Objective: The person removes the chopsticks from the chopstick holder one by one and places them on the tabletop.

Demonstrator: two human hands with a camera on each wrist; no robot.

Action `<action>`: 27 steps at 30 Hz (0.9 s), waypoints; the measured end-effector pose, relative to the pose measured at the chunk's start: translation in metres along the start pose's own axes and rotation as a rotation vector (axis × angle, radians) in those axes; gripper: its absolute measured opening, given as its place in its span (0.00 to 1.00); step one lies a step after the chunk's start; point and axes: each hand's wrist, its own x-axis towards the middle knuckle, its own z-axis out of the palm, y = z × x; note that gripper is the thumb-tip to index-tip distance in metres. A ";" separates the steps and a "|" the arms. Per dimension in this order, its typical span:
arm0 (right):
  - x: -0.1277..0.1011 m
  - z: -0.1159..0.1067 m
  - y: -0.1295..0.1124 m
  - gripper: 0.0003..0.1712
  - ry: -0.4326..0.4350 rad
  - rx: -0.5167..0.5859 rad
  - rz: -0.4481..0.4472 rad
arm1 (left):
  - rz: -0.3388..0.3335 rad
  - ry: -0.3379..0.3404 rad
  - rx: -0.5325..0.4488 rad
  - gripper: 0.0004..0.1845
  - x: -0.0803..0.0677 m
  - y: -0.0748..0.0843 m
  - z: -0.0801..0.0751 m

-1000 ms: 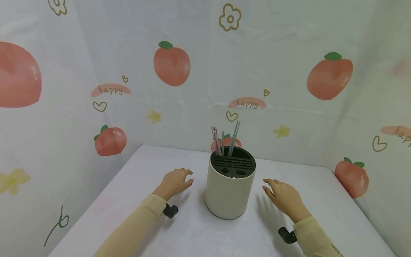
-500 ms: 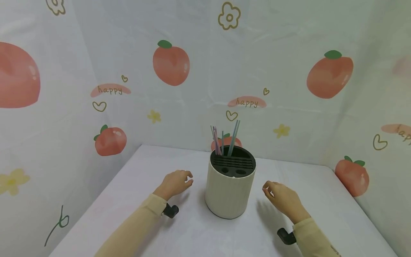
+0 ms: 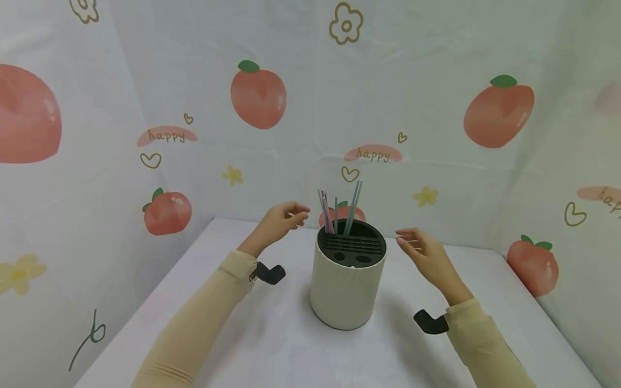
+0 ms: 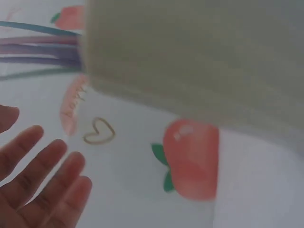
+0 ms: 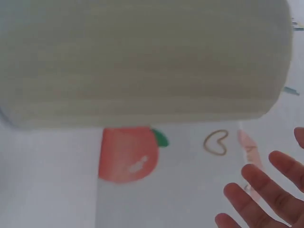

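In the head view a cream cylindrical desk organizer stands upright on the table, its black top divided into slots and holes. Several thin straws or sticks, pink, purple, blue and green, lean in its rear compartment. My left hand hovers to the left of the organizer's rim, fingers loosely bent and holding nothing. To the right, my right hand is raised at about rim height, also with nothing in it. Both wrist views show relaxed, spread fingers apart from the organizer's wall.
The white table meets a hanging cloth backdrop printed with peaches, flowers and hearts at the back and sides. A black wrist camera sits on the left sleeve, another black camera on the right.
Both hands have risen from low over the table beside the organizer to around the height of its rim. Fingers of the right hand have straightened. The organizer and the sticks stay put.
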 end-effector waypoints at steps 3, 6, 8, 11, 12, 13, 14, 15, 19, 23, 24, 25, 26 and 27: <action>0.010 0.002 -0.004 0.20 -0.030 0.179 -0.037 | 0.015 0.006 -0.222 0.17 0.011 0.014 -0.002; 0.016 0.007 -0.006 0.21 -0.094 0.364 -0.046 | 0.024 0.002 -0.356 0.17 0.018 0.021 -0.001; 0.017 0.011 -0.008 0.21 -0.132 0.461 -0.020 | 0.031 -0.003 -0.412 0.17 0.020 0.023 0.002; 0.018 0.015 -0.010 0.22 -0.164 0.541 0.016 | 0.036 -0.013 -0.479 0.15 0.021 0.023 0.005; 0.018 0.017 -0.010 0.23 -0.170 0.555 0.026 | 0.035 -0.015 -0.498 0.15 0.021 0.023 0.007; 0.017 0.018 -0.011 0.23 -0.174 0.564 0.037 | 0.037 -0.019 -0.510 0.14 0.021 0.022 0.008; 0.017 0.019 -0.011 0.24 -0.177 0.570 0.045 | 0.040 -0.022 -0.518 0.14 0.021 0.022 0.010; 0.017 0.020 -0.011 0.25 -0.178 0.574 0.052 | 0.042 -0.024 -0.525 0.14 0.021 0.021 0.011; 0.016 0.023 -0.012 0.26 -0.180 0.595 0.077 | 0.039 -0.025 -0.550 0.13 0.021 0.020 0.015; 0.016 0.025 -0.011 0.26 -0.176 0.600 0.092 | 0.025 -0.018 -0.572 0.13 0.020 0.019 0.017; 0.015 0.025 -0.011 0.26 -0.175 0.596 0.092 | 0.024 -0.018 -0.574 0.13 0.020 0.019 0.018; 0.015 0.026 -0.011 0.26 -0.173 0.588 0.095 | 0.024 -0.017 -0.576 0.13 0.020 0.019 0.018; 0.015 0.026 -0.011 0.26 -0.172 0.581 0.097 | 0.025 -0.018 -0.577 0.13 0.020 0.019 0.018; 0.015 0.026 -0.011 0.26 -0.170 0.571 0.101 | 0.024 -0.019 -0.581 0.12 0.020 0.019 0.018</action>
